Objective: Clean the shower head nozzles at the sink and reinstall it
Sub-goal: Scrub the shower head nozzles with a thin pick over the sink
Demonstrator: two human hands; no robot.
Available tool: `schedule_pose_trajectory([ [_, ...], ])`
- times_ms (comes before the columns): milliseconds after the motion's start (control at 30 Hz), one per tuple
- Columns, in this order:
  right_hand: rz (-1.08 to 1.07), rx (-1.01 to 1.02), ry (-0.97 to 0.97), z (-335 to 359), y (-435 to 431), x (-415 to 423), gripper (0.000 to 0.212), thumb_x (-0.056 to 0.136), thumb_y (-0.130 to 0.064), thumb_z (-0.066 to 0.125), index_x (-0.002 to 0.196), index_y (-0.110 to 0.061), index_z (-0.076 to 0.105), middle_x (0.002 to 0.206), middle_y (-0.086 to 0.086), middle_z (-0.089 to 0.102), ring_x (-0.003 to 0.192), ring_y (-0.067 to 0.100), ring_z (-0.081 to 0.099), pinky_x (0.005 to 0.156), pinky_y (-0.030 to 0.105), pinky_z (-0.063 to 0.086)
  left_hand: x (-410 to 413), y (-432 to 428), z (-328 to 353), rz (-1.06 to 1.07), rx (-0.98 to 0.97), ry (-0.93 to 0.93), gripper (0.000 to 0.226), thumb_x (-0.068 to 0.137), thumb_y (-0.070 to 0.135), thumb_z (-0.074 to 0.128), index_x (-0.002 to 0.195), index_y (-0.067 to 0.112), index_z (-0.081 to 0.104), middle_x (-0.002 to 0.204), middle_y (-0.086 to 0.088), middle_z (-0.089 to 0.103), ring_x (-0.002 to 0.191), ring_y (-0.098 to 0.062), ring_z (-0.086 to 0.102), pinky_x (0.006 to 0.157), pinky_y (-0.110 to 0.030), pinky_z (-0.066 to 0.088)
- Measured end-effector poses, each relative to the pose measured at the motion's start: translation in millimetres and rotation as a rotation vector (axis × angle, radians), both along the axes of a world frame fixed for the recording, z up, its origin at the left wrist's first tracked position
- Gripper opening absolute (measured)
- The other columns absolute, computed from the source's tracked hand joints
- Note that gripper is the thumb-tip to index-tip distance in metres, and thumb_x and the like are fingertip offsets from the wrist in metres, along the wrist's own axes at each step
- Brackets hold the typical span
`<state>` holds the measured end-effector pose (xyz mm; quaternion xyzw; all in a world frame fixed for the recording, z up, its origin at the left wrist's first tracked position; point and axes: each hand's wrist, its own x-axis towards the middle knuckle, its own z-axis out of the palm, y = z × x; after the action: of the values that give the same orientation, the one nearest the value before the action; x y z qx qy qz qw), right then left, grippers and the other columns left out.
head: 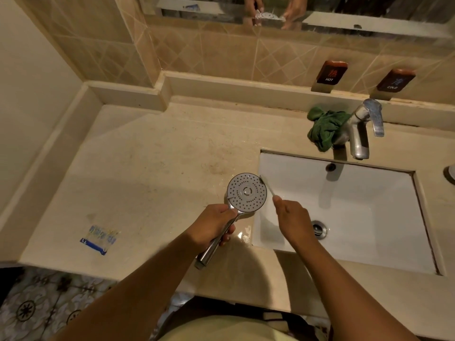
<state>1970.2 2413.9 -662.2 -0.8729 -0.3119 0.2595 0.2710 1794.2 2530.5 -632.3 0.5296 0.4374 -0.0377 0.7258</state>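
The left hand (213,223) was closed around the chrome handle of the round grey shower head with many small nozzles (247,192), holding it above the beige stone tabletop (152,168), just beside the left edge of the white rectangular sink (349,207). The nozzle face was turned up toward the camera. The right hand (294,219) was clamped on a thin pale brush (268,187), whose tip touched the right rim of the shower head. A crumpled green cloth (325,127) lay at the base of the chrome faucet (362,129). A small blue and clear packet (101,238) lay on the tabletop, well apart to the left.
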Motion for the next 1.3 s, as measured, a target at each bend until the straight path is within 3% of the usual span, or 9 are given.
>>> schedule_pose_trajectory([
  [233,0.090,-0.024,0.061,-2.3,-8.0,-24.5,0.055,0.103,-0.046,0.035,0.052,-0.026,0.039,0.049,-0.005,0.044,0.048,0.009,0.043,0.050,0.026,0.030,-2.9,2.4,1.0,0.026,-0.016,0.017,0.023,0.101,0.026,0.046,0.090,0.009,0.056,0.066,-0.009,0.054,0.050,-0.016,0.046,0.046,-0.026,0.041],
  [433,0.230,-0.126,0.121,-5.2,-11.7,-61.6,0.057,0.101,-0.053,0.027,0.070,-0.022,0.063,0.071,0.000,0.065,0.066,0.016,0.061,0.065,0.032,0.050,1.3,-2.6,1.2,0.059,-0.057,0.039,0.022,0.099,0.026,0.047,0.094,0.007,0.056,0.065,-0.008,0.054,0.049,-0.016,0.046,0.046,-0.025,0.039],
  [600,0.100,0.002,-0.010,1.4,-8.6,-21.1,0.055,0.103,-0.046,0.033,0.052,-0.025,0.038,0.050,-0.004,0.045,0.047,0.010,0.045,0.049,0.028,0.034,8.0,-0.5,7.5,0.050,-0.077,0.032,0.021,0.099,0.025,0.046,0.093,0.008,0.056,0.066,-0.008,0.053,0.050,-0.017,0.045,0.047,-0.026,0.039],
  [733,0.000,-0.005,0.008,2.1,-3.4,7.4,0.055,0.103,-0.045,0.035,0.055,-0.018,0.041,0.052,-0.001,0.045,0.049,0.013,0.040,0.052,0.029,0.031,5.1,0.4,7.9,0.054,-0.110,0.025,0.022,0.097,0.026,0.046,0.097,0.007,0.057,0.065,-0.008,0.053,0.050,-0.017,0.045,0.046,-0.025,0.040],
  [967,0.135,-0.004,0.064,1.6,-14.8,-30.4,0.055,0.103,-0.044,0.037,0.051,-0.027,0.037,0.047,-0.005,0.042,0.046,0.008,0.042,0.049,0.027,0.031,1.6,5.4,2.1,0.113,-0.159,0.044,0.026,0.098,0.030,0.046,0.102,0.006,0.057,0.065,-0.006,0.054,0.050,-0.016,0.045,0.047,-0.026,0.040],
  [1033,0.193,-0.041,0.088,0.7,-19.5,-45.5,0.054,0.103,-0.046,0.035,0.053,-0.028,0.046,0.052,-0.005,0.051,0.051,0.009,0.049,0.051,0.026,0.036,0.0,5.6,0.1,0.119,-0.163,0.061,0.027,0.098,0.030,0.046,0.102,0.007,0.058,0.065,-0.006,0.054,0.050,-0.015,0.045,0.048,-0.027,0.039],
  [1133,0.298,-0.160,0.060,-5.4,-24.5,-60.7,0.052,0.102,-0.049,0.029,0.075,-0.023,0.065,0.074,0.000,0.066,0.066,0.013,0.059,0.061,0.024,0.044,0.0,4.2,-1.2,0.104,-0.185,0.070,0.027,0.098,0.031,0.045,0.101,0.008,0.058,0.065,-0.006,0.054,0.049,-0.015,0.044,0.047,-0.026,0.038],
  [1233,0.177,-0.043,0.053,-4.0,-27.5,-49.5,0.054,0.103,-0.048,0.033,0.054,-0.028,0.045,0.052,-0.004,0.051,0.049,0.008,0.049,0.050,0.026,0.035,1.3,4.8,-0.9,0.095,-0.188,0.062,0.029,0.096,0.032,0.047,0.104,0.007,0.059,0.065,-0.005,0.055,0.050,-0.015,0.045,0.047,-0.026,0.040],
  [1300,0.122,0.002,0.016,-2.6,-24.8,-32.7,0.055,0.103,-0.047,0.035,0.052,-0.027,0.037,0.046,-0.005,0.043,0.043,0.006,0.041,0.047,0.025,0.031,1.1,6.6,-1.1,0.095,-0.205,0.054,0.032,0.095,0.033,0.047,0.107,0.005,0.058,0.065,-0.005,0.055,0.049,-0.015,0.046,0.047,-0.026,0.040],
])
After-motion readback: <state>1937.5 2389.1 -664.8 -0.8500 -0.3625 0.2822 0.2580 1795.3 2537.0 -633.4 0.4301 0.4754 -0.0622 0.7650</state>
